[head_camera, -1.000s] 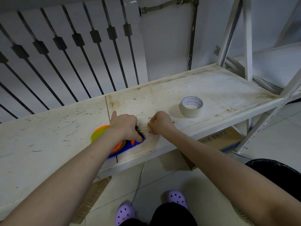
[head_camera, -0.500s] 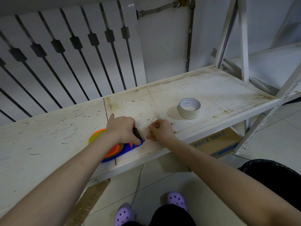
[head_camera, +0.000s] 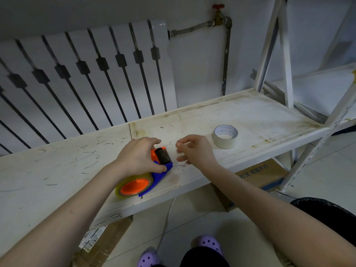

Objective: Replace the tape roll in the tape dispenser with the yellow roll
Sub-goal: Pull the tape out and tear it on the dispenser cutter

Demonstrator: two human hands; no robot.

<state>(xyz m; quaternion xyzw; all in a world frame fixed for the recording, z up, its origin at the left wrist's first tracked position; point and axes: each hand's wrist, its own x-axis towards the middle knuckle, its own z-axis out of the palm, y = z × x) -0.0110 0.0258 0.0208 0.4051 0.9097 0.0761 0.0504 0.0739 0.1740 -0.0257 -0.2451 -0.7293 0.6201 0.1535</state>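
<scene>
A blue and orange tape dispenser (head_camera: pixel 161 167) lies on the white shelf (head_camera: pixel 250 120), with a yellowish clear tape roll (head_camera: pixel 134 183) on its orange hub at the near end. My left hand (head_camera: pixel 139 157) grips the dispenser from above, just behind its black roller and toothed blade. My right hand (head_camera: pixel 194 150) hovers just right of the blade, thumb and fingers pinched; a strip of clear tape between them is too faint to confirm. A whitish tape roll (head_camera: pixel 225 136) lies flat on the shelf further right.
A white radiator (head_camera: pixel 86 78) and a pipe with a red valve (head_camera: pixel 218 12) stand behind the shelf. Cardboard boxes (head_camera: pixel 264 173) sit under it. A black bin (head_camera: pixel 327 214) is at the lower right. My purple shoes show on the tiled floor.
The dispenser has been tipped up and turned, so its roller, blade and the roll's orange hub now show. My right hand has drawn slightly away to the right. The camera moved closer.
</scene>
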